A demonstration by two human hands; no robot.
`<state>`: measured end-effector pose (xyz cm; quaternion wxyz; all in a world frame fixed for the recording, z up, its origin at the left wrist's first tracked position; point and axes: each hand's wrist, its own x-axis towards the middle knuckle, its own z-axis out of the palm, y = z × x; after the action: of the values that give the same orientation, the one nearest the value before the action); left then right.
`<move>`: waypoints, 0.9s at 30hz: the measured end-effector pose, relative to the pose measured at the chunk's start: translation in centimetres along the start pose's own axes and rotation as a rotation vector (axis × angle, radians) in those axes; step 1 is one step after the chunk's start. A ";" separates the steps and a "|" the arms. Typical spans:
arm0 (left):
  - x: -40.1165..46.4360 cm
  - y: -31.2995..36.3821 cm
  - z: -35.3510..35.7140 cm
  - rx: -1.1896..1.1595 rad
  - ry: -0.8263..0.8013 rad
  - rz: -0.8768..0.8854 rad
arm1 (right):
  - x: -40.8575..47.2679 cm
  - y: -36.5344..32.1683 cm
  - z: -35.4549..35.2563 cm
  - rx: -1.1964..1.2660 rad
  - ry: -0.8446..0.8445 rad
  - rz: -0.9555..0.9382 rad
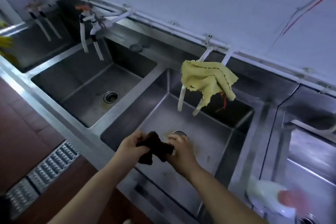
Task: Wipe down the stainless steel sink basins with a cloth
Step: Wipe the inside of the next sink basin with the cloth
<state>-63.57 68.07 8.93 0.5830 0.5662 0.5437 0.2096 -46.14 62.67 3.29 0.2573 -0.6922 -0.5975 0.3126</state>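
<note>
Already over the middle basin (209,132), I held the dark cloth (154,148) bunched between both hands, its length running side to side. My left hand (130,144) gripped one end, my right hand (179,148) the other, neither nearer the steel below. To the left, the next basin (81,85) held only its drain (111,96). Behind, a yellow rag (205,78) hung on the taps.

Two hands, left (131,144) and right (179,148), hold a cloth (154,148) at lower centre over the middle basin (209,143); second basin (87,85) upper left; rag (205,78) above centre.
</note>
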 end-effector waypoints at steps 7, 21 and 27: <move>8.0 -3.3 -0.5 0.456 -0.067 -0.005 | 1.7 3.3 2.5 0.182 0.019 0.373; 21.8 -13.2 -3.4 0.826 -0.529 -0.198 | 8.4 6.2 14.1 0.028 -0.089 0.805; 25.6 -13.4 -4.3 0.904 -0.422 -0.048 | 12.2 8.4 15.9 -0.136 0.026 0.847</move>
<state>-64.05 88.35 -12.14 0.3810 0.7796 0.4634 -0.1798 -51.20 73.11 -15.09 0.0677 -0.8957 -0.2763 0.3418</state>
